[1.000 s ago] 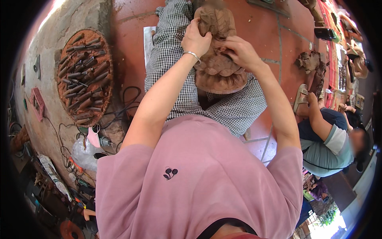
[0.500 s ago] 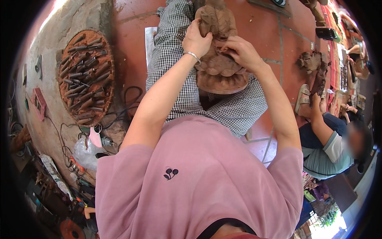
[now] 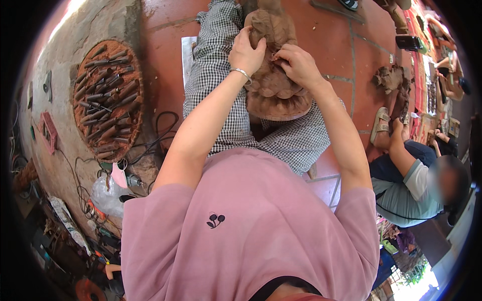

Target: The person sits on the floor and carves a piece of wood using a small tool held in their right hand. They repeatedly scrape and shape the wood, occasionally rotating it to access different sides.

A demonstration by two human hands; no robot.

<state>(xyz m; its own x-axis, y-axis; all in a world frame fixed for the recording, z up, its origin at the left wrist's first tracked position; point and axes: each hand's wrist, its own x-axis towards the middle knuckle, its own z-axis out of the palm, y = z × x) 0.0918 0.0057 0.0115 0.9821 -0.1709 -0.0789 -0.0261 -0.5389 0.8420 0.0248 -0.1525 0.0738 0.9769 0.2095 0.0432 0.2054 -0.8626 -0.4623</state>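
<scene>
A brown carved wooden statue (image 3: 279, 104) rests between my legs, its petalled round base toward me and its upper part pointing away. Gripping the statue's upper left side, my left hand (image 3: 247, 53) has its thumb and fingers spread round the carving; a metal bangle circles that wrist. Against the middle of the carving, my right hand (image 3: 300, 65) is closed with thumb and fingertips pinched together. A small reddish-brown bit shows at those fingertips, too small to name. Checked trousers (image 3: 213, 85) cover my legs on both sides of the statue.
On the left ledge, a round tray (image 3: 142, 95) holds many dark-handled carving tools in reddish sawdust. Cables, a plastic bag (image 3: 106, 193) and a pink mask (image 3: 119, 175) lie nearer. At right, another person (image 3: 406, 185) sits by a dark carved wood piece (image 3: 394, 79) on the tiled floor.
My right hand has shifted slightly up and left along the carving, its fingers still pinched. My left hand keeps its hold on the statue. The view has moved a little.
</scene>
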